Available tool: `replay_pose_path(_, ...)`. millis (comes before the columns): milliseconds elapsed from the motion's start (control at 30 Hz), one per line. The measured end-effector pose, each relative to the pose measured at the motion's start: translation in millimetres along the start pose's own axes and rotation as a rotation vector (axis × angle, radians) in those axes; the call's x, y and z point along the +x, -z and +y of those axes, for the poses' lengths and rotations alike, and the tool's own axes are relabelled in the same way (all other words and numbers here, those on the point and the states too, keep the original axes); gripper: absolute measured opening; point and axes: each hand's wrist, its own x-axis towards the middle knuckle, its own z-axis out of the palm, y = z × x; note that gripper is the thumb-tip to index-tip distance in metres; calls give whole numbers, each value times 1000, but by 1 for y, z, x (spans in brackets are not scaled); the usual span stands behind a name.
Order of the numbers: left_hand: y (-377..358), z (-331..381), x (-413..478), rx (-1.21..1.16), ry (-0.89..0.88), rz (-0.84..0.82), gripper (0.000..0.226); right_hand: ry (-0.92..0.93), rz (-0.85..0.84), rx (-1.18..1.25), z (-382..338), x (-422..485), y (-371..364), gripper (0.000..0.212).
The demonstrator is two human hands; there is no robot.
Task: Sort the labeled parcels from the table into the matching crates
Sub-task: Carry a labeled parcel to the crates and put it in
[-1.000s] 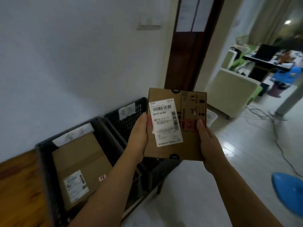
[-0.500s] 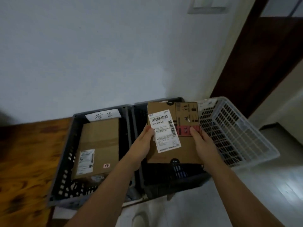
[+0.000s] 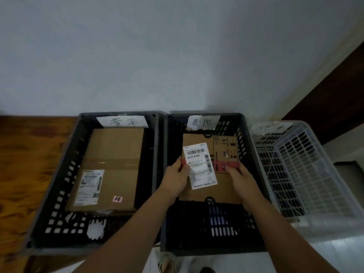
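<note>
cardboard parcel (image 3: pixel 211 168) with a white shipping label (image 3: pixel 200 165) is held over the middle dark crate (image 3: pixel 250 229), the one with the paper tag (image 3: pixel 202 122) handwritten on its far rim. only one view here, the head cam looking down. left hand (image 3: pixel 176 179) has its fingers curled around the parcel's left edge, thumb on top by the label, and right hand (image 3: pixel 243 180) pinches the right edge the same way, so both are closed on it. can't tell if the box is resting on the crate floor yet or hanging a bit above it. the left dark crate (image 3: pixel 49 203) already has a bigger brown box (image 3: pixel 110 166) lying flat in it, and the white crate (image 3: pixel 307 174) on the right looks empty from here. what could go wrong imo: tags are handwritten and the light is dim, so a misread puts it in the wrong crate. if both hands let go while it's tilted, it could land on an edge and lean on the wall instead of lying flat. also the crates sit right beside each other, so a sloppy drop could catch the shared rim.
</note>
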Motion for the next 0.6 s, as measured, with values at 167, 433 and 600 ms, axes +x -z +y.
replay_pose_path(167, -4, -19, 39, 95, 67, 116, 43, -3, -26, -22, 12, 37, -19, 39)
replay_pose_path(433, -22, -20, 89, 261, 244, 213, 44, -22, -143, -14, 31, 103, -39, 37)
replay_pose_path(600, -25, -27, 119, 220, 304, 231, 66, -29, -174, -29, 37, 140, -49, 32)
